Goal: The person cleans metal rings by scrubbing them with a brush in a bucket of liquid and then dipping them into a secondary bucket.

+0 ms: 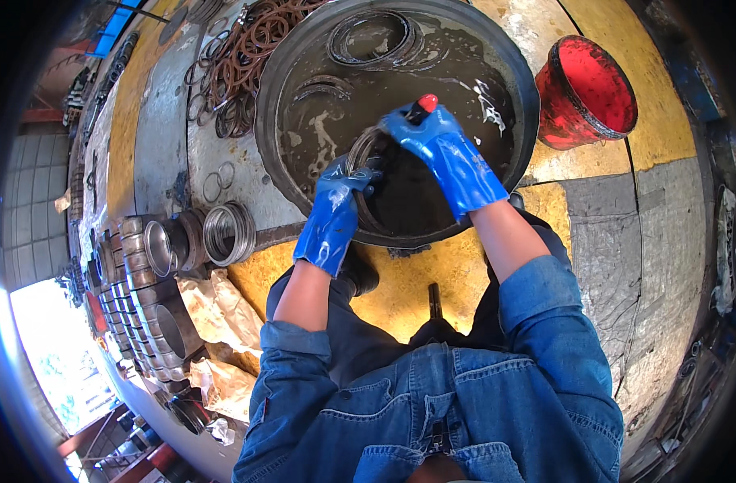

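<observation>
Left hand [336, 211], gloved blue, grips a bundle of metal rings [366, 157] over the basin's [265, 121] near rim. Right hand [432, 145] clasps a red-tipped tool [423, 105] against them. Dark liquid lies open beyond.

Upright grey metal ring [366, 165], half-sunk in murky liquid.

- Left hand [333, 216] and right hand [444, 153]: glossy, wet blue rubber gloves.
- Metal rings [366, 153] between them: thin grey steel, oily.
- Round basin [523, 80]: dark, dull metal holding murky, shiny liquid.
- Brush handle [426, 103]: smooth red plastic tip.
- Red bucket [587, 90]: scuffed plastic.
- Floor [666, 137]: rough concrete, worn yellow paint.
- Jacket [465, 402]: matt blue denim.
</observation>
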A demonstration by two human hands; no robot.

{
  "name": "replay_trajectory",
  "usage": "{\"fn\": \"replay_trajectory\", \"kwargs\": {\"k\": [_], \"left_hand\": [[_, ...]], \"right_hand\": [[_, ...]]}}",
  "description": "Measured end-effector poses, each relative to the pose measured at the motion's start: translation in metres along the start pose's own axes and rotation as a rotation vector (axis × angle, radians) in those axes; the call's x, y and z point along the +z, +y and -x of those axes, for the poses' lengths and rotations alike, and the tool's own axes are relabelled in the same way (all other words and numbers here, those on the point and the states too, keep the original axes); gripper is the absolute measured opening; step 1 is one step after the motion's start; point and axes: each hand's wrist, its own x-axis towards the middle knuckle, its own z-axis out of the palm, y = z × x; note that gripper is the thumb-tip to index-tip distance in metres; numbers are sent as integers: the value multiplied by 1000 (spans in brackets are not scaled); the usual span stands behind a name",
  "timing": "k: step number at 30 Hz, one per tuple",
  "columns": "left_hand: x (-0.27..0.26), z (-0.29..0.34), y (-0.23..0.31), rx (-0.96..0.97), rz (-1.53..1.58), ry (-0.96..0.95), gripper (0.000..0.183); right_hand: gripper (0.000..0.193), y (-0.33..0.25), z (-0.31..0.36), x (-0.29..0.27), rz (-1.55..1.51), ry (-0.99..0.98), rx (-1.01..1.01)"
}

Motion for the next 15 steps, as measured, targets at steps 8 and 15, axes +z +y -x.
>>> {"fn": "replay_trajectory", "kwargs": {"k": [8,15], "left_hand": [[4,8,15,-179,59,12,37],[-4,3,18,-281,108,61,43]], "right_hand": [[47,11,7,-18,310,256,305],[28,-33,41,23,-306,-96,-67]]}}
